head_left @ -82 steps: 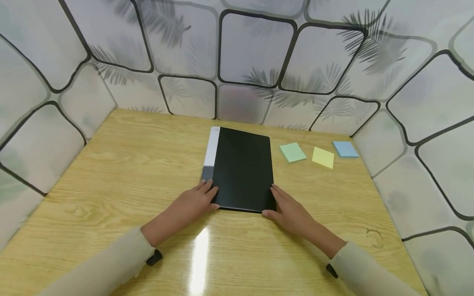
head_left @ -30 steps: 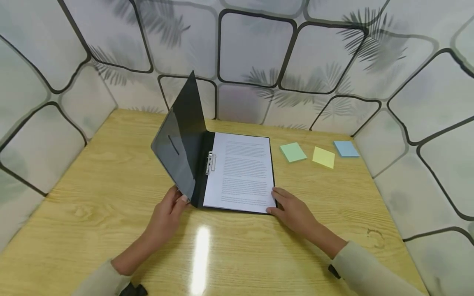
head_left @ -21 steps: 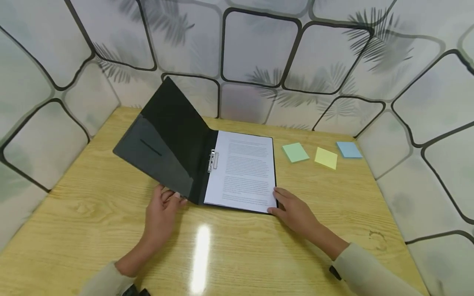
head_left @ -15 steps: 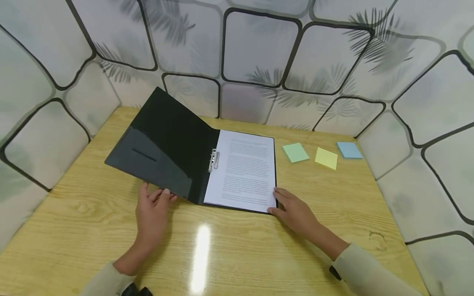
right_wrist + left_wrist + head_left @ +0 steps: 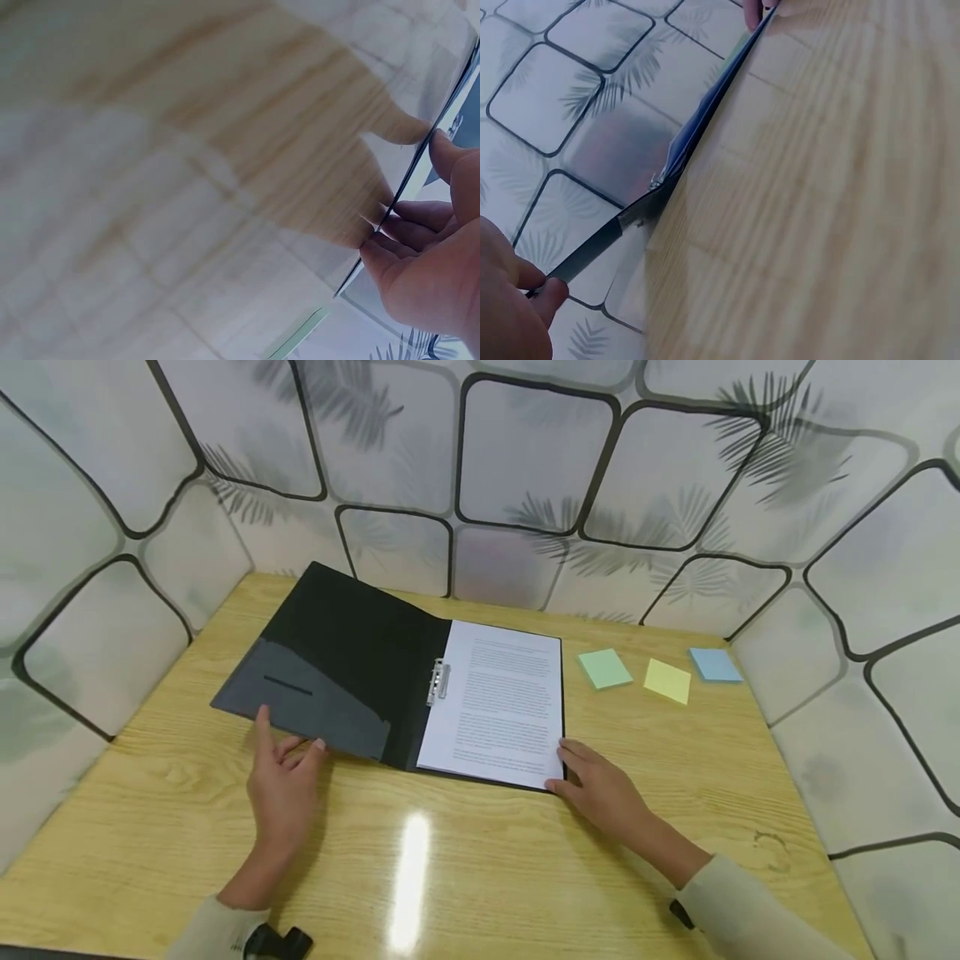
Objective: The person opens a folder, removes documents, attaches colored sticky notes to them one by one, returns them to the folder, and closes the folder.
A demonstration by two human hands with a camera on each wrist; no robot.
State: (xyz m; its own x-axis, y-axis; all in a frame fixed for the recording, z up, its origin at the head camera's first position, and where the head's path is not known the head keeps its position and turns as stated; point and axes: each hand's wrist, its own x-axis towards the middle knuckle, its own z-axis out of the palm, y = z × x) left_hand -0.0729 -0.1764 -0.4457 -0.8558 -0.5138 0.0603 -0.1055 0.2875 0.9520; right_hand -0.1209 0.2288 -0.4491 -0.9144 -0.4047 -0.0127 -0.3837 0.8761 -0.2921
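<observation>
Has swung the front cover (image 5: 330,610) of the black folder (image 5: 367,664) over from closed, past near-upright, down to the left, now at a low slant above the table (image 5: 517,877). Has bared white printed sheets (image 5: 497,703), a metal clip (image 5: 437,682) and a grey inner pocket (image 5: 322,717). Has moved the left fingers (image 5: 263,737) from beside the spine (image 5: 408,722) to farther out along the cover's lower edge.

A black folder (image 5: 367,639) lies open on the bench (image 5: 525,868), its left cover, which bears a grey pocket (image 5: 337,718) with a dark slit, tilted up from the surface, and its right side carrying white printed paper (image 5: 502,702) with a metal clip (image 5: 437,682) at the left edge.
</observation>
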